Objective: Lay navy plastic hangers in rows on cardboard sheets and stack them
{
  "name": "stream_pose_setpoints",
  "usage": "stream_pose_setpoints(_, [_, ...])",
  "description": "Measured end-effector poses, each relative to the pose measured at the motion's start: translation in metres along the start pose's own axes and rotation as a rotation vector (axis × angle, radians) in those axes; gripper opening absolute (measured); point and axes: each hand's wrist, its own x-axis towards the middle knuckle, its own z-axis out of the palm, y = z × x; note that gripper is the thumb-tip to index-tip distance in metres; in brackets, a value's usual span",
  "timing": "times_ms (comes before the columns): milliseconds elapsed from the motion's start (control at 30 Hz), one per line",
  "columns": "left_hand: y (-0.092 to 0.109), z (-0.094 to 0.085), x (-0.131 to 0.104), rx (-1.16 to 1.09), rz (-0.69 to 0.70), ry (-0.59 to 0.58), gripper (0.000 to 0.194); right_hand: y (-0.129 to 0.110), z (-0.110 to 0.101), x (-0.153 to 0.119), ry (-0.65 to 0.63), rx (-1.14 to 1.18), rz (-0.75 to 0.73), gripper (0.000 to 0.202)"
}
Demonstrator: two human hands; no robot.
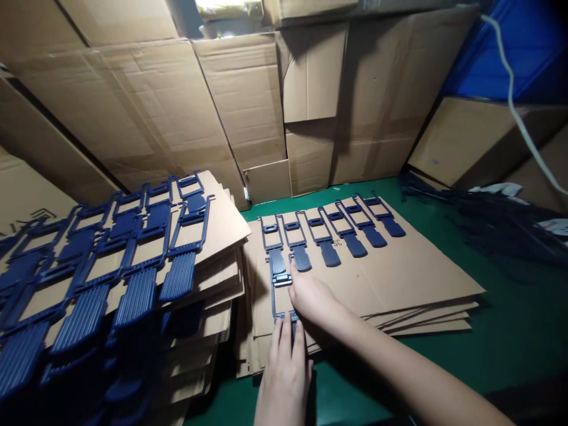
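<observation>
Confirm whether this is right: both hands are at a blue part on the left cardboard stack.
Wrong side: the head view shows the left hand and right hand at a blue part on the right cardboard stack.

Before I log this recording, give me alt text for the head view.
Left hand and right hand touch a dark blue part on stacked cardboard, near a row of six similar parts. More parts lie on another cardboard stack at left.
</observation>
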Motion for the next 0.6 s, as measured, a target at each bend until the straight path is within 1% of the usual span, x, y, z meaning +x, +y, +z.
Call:
stream_pose_setpoints(67, [-0.004, 0.004, -0.001, -0.015, 0.002, 0.004, 0.046, 0.000, 0.000, 0.003, 0.000, -0.038, -0.029, 0.056])
stream_pose_setpoints(167, [-0.010, 0.008, 0.000, -0.022, -0.023, 0.021, 0.043, 0.000, 0.000, 0.010, 0.013, -0.034, -0.091, 0.055])
stream_pose_setpoints(233, [-0.007, 0.007, 0.004, -0.002, -0.042, 0.023, 0.041, 0.003, -0.007, 0.012, -0.004, 0.011, -0.141, 0.058])
stream_pose_setpoints(300, [0.004, 0.001, 0.009, 0.051, -0.062, -0.009, 0.042, 0.012, -0.021, 0.008, -0.002, 0.090, -0.204, 0.062])
stream_pose_setpoints(367, [0.019, -0.008, 0.015, 0.102, -0.071, -0.064, 0.046, 0.028, -0.039, 0.000, 0.033, 0.203, -0.234, 0.063])
stream_pose_setpoints(433, [0.029, -0.016, 0.021, 0.120, -0.074, -0.092, 0.048, 0.054, -0.055, -0.012, 0.077, 0.328, -0.203, 0.059])
stream_pose_setpoints(467, [0.031, -0.018, 0.023, 0.117, -0.082, -0.085, 0.047, 0.069, -0.061, -0.019, 0.091, 0.389, -0.176, 0.057])
stream_pose_setpoints(533, [0.029, -0.018, 0.024, 0.099, -0.109, -0.049, 0.044, 0.101, -0.064, -0.033, 0.167, 0.485, -0.102, 0.049])
stream_pose_setpoints(600, [0.022, -0.013, 0.021, 0.079, -0.122, -0.027, 0.041, 0.126, -0.056, -0.050, 0.211, 0.598, 0.008, 0.044])
